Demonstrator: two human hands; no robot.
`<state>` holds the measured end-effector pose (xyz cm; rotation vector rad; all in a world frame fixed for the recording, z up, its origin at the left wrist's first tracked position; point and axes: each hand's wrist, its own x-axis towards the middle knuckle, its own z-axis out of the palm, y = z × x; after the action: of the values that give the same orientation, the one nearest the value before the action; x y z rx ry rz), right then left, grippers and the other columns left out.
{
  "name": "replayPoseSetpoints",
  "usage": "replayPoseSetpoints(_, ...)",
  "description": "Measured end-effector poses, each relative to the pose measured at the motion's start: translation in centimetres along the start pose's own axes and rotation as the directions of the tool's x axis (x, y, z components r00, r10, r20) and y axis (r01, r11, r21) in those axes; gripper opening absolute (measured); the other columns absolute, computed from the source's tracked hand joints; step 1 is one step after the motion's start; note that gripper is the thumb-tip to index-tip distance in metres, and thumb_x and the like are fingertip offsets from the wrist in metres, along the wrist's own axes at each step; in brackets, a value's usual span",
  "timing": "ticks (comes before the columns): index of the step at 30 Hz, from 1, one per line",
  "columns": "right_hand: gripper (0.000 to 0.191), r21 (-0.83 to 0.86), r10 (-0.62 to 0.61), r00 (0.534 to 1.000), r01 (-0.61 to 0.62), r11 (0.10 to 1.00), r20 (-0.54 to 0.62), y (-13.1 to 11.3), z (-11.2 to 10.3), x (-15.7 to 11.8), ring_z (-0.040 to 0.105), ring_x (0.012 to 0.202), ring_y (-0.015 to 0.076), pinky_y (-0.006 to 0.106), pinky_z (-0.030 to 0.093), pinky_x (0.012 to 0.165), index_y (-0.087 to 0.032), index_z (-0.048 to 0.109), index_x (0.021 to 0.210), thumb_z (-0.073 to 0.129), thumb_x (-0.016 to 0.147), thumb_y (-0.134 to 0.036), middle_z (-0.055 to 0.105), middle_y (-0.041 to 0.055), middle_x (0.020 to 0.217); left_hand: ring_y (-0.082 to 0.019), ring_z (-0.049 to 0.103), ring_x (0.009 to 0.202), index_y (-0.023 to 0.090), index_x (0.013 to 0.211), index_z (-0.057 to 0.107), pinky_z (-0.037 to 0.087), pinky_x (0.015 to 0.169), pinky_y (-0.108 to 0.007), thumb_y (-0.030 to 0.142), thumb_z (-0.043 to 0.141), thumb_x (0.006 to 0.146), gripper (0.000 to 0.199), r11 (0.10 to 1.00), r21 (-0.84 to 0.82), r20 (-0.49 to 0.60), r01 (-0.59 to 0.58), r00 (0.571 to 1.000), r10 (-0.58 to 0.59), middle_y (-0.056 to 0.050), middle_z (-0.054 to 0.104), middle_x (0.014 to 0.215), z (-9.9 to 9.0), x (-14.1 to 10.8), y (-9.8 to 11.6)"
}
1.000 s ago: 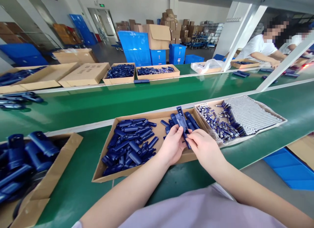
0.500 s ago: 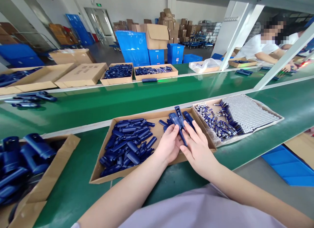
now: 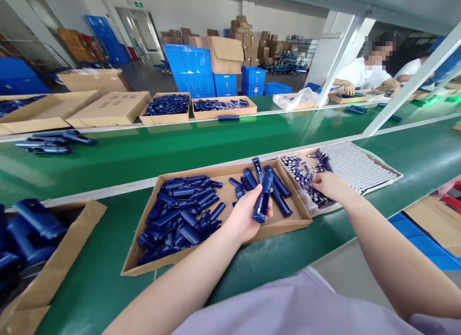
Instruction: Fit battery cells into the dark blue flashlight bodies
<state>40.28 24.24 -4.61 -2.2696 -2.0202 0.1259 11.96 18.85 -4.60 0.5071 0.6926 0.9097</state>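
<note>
Over a box (image 3: pixel 230 170), the left hand (image 3: pixel 245 216) wraps its grip around a blue casing (image 3: pixel 265 195); the right hand (image 3: pixel 329 185) reaches among batteries (image 3: pixel 297 170), its exact grip unclear.

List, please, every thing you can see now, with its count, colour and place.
Held casing: one, blue, in left hand
Blue parts: many, blue, mostly left in middle tray
Near trays: two, brown, side by side
Small cylinders: many, blue and silver, right tray
Open carton: one, brown, near left, holding blue pieces
Work surfaces: two, green, near and far
Far boxes: several, brown, beyond far surface
Crates: several, blue, background
Stacked cartons: many, brown, background
Posts: several, white, right
Co-workers: at least two, white tops, upper right
Left hand: one, around casing
Right hand: one, at cylinders
</note>
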Motion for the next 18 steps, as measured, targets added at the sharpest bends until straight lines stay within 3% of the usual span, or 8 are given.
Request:
replayPoseSetpoints(4, 0.011, -0.013, 0.019, 1.0, -0.019, 1.0, -0.002, -0.7, -0.2, 0.2, 0.065, 0.078, 0.0228, 0.03, 0.046, 0.07, -0.016, 0.07, 0.07, 0.063, 0.077, -0.02, 0.069, 0.0099, 0.08, -0.009, 0.047, 0.041, 0.009, 0.096, 0.066, 0.032, 0.039, -0.018, 0.044, 0.064, 0.083, 0.037, 1.0, 0.002, 0.009, 0.01, 1.0, -0.01, -0.004, 0.057, 0.056, 0.3, -0.3, 0.0)
replayPoseSetpoints(7, 0.016, 0.046, -0.005, 0.998, 0.008, 0.999, -0.065, -2.0, -1.6, -2.5, 0.066, 0.088, 0.0229, 0.031, 0.048, 0.075, -0.018, 0.072, 0.089, 0.059, 0.084, -0.026, 0.07, 0.0095, 0.099, -0.009, 0.048, 0.043, 0.009, 0.093, 0.065, 0.035, 0.041, -0.019, 0.042, 0.067, 0.082, 0.035, 1.0, -0.007, 0.002, -0.023, 1.0, 0.023, -0.004, 0.059, 0.058, 0.4, -0.4, -0.3)
replayPoseSetpoints(9, 0.02, 0.226, -0.096, 0.989, 0.119, 0.967, -0.11, -3.3, -2.4, -5.3, 0.067, 0.085, 0.0208, 0.03, 0.051, 0.073, -0.022, 0.071, 0.096, 0.06, 0.086, -0.035, 0.071, 0.0049, 0.099, -0.01, 0.052, 0.047, 0.012, 0.091, 0.064, 0.041, 0.044, -0.02, 0.042, 0.069, 0.081, 0.032, 0.998, -0.003, 0.001, -0.059, 0.998, 0.059, -0.004, 0.061, 0.062, 0.3, -0.3, -0.6)
replayPoseSetpoints(11, 0.022, 0.417, -0.212, 0.957, 0.278, 0.865, -0.199, -4.8, -2.8, -8.1, 0.068, 0.082, 0.0195, 0.03, 0.054, 0.071, -0.026, 0.07, 0.101, 0.059, 0.087, -0.039, 0.072, 0.0023, 0.097, -0.012, 0.057, 0.052, 0.015, 0.09, 0.062, 0.047, 0.049, -0.022, 0.04, 0.071, 0.079, 0.028, 0.998, 0.002, 0.012, -0.067, 0.998, 0.067, -0.004, 0.063, 0.066, 0.1, -0.1, -0.8)
replayPoseSetpoints(14, 0.017, 0.447, -0.374, 0.853, 0.512, 0.733, -0.365, -7.2, -3.2, -10.6, 0.067, 0.089, 0.0184, 0.03, 0.054, 0.076, -0.027, 0.068, 0.103, 0.057, 0.091, -0.032, 0.071, 0.0022, 0.102, -0.012, 0.058, 0.054, 0.015, 0.087, 0.062, 0.047, 0.05, -0.021, 0.039, 0.072, 0.079, 0.028, 1.0, 0.016, 0.05, -0.022, 0.999, 0.021, -0.004, 0.063, 0.067, 0.0, 0.0, -1.0)
replayPoseSetpoints(18, 0.017, 0.297, -0.625, 0.636, 0.768, 0.567, -0.452, -9.6, -3.0, -11.0, 0.063, 0.095, 0.0176, 0.034, 0.05, 0.088, -0.025, 0.067, 0.104, 0.055, 0.094, -0.021, 0.071, 0.0021, 0.099, -0.009, 0.053, 0.05, 0.011, 0.081, 0.063, 0.04, 0.043, -0.018, 0.039, 0.071, 0.08, 0.03, 0.997, 0.059, 0.121, 0.048, 0.991, -0.055, -0.003, 0.057, 0.064, 0.3, -0.4, -0.8)
